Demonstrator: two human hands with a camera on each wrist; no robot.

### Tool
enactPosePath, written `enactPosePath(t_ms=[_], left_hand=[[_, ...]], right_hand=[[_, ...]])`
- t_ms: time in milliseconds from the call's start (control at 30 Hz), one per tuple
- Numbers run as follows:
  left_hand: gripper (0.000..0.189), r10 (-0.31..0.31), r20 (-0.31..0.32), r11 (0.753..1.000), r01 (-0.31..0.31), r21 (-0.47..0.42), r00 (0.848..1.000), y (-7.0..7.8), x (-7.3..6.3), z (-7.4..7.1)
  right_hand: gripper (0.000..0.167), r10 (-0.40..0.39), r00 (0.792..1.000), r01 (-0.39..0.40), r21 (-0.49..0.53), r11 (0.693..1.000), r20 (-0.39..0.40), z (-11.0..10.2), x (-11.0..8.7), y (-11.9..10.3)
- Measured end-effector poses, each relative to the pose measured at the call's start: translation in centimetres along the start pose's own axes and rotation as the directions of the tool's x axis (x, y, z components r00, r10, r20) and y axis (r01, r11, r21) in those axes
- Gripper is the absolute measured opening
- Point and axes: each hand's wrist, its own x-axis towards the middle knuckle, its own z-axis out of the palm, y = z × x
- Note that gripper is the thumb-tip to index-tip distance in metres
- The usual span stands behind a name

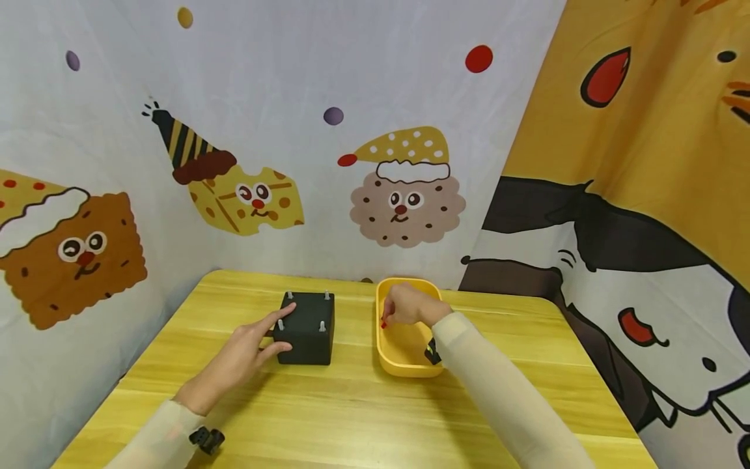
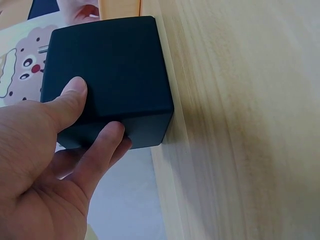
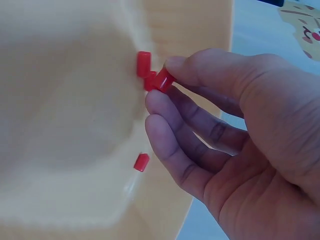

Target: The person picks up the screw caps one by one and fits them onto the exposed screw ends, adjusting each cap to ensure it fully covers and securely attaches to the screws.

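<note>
A black box [image 1: 305, 329] stands on the table, with an upright metal bolt [image 1: 322, 326] near each top corner. My left hand [image 1: 240, 346] grips its left side, index finger on top and thumb on the near face. In the left wrist view, the thumb lies on one face of the box [image 2: 112, 70] and the other fingers bend against another side. Over the yellow bin [image 1: 410, 373], my right hand [image 1: 407, 305] pinches a small red cylinder [image 3: 163, 80] between thumb and fingers. Other red cylinders [image 3: 142, 162] lie in the bin beyond its fingertips.
The bin sits right of the box, with a strip of wood-grain table [image 1: 354, 339] between them. A printed cloth [image 1: 263, 85] hangs behind the table and along its sides. A small black device is strapped at each wrist.
</note>
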Motion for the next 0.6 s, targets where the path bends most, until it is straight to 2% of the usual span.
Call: enactPosePath(t_ms=[33,67,200,267,400,600], left_hand=[[0.078,0.000,0.001,1.000,0.000,-0.004,1.000,0.0,0.0,0.0],[0.078,-0.002,0.002,1.000,0.002,-0.007,1.000,0.0,0.0,0.0],[0.078,-0.014,0.007,1.000,0.014,-0.004,1.000,0.0,-0.1,0.0],[0.078,-0.019,0.011,1.000,0.019,-0.001,1.000,0.0,-0.1,0.0],[0.078,-0.020,0.011,1.000,0.020,-0.006,1.000,0.0,-0.1,0.1],[0.079,-0.027,0.010,1.000,0.027,-0.006,1.000,0.0,0.0,0.0]], right_hand=[[0.013,-0.019,1.000,0.019,-0.015,1.000,-0.019,0.3,0.0,0.4],[0.013,-0.023,0.999,0.023,-0.012,1.000,-0.029,-0.1,-0.5,-0.4],[0.012,-0.037,0.996,0.038,0.001,0.999,-0.081,-2.3,-2.9,-4.3],[0.012,-0.009,0.996,0.011,0.020,1.000,-0.094,-3.8,-4.3,-6.9],[0.014,0.001,0.986,0.001,0.014,1.000,-0.168,-4.5,-5.3,-8.5],[0.011,-0.009,0.955,0.026,0.054,0.998,-0.295,-4.7,-5.8,-9.5]])
